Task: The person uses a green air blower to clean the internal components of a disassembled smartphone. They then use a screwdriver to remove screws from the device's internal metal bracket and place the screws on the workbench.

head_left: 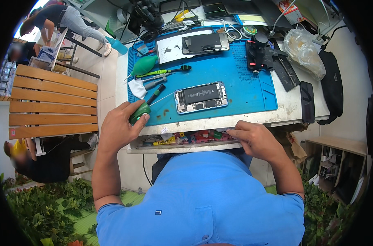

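My left hand (127, 125) is closed round a green-handled tool (140, 112) at the mat's front left corner; its thin pale shaft points toward the opened phone. That phone (203, 97), blue-rimmed with its black battery and boards bare, lies on the blue work mat (252, 96). My right hand (252, 139) is over the right end of an open drawer (174, 149), thumb and fingers drawn together; whether they pinch anything small cannot be made out. Inside the drawer are a yellow tube (165, 141) and jumbled red, pink and green bits.
Behind the phone lie a green air blower (145, 64), a green-black tool (164, 71) and a detached phone screen (205, 43) on a white tray. A black clamp stand (258, 53), a dark phone (307, 102) and a plastic bag (303, 51) are at right. Other people are at left.
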Available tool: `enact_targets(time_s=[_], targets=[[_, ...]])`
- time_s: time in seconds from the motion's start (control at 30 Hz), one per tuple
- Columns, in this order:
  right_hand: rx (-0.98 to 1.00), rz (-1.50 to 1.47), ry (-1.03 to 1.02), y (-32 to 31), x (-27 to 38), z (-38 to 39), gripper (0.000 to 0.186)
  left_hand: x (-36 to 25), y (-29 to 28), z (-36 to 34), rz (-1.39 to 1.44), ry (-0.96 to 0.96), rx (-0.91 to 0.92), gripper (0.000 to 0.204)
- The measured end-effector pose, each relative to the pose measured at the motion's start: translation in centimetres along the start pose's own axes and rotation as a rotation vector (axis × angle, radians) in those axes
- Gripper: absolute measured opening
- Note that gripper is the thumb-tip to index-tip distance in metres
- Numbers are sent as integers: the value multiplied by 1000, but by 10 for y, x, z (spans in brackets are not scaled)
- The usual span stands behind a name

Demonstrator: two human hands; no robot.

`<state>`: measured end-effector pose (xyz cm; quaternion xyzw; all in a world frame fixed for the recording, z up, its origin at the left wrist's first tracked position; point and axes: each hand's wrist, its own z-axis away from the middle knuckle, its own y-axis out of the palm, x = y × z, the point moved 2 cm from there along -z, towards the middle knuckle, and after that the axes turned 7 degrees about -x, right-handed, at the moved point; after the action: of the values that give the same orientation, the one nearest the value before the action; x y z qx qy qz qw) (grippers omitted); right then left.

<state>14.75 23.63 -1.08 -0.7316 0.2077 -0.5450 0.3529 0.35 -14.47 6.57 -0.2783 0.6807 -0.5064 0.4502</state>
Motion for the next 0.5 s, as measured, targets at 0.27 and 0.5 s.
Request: enact_targets(time_s=[0.27,0.5], targets=[[16,6,-32,-5,2,-1,8,-2,1,-10,1,14,26,45],[47,-43,38,-2,2,0,6,-19,9,-28,-6,16,81,49]])
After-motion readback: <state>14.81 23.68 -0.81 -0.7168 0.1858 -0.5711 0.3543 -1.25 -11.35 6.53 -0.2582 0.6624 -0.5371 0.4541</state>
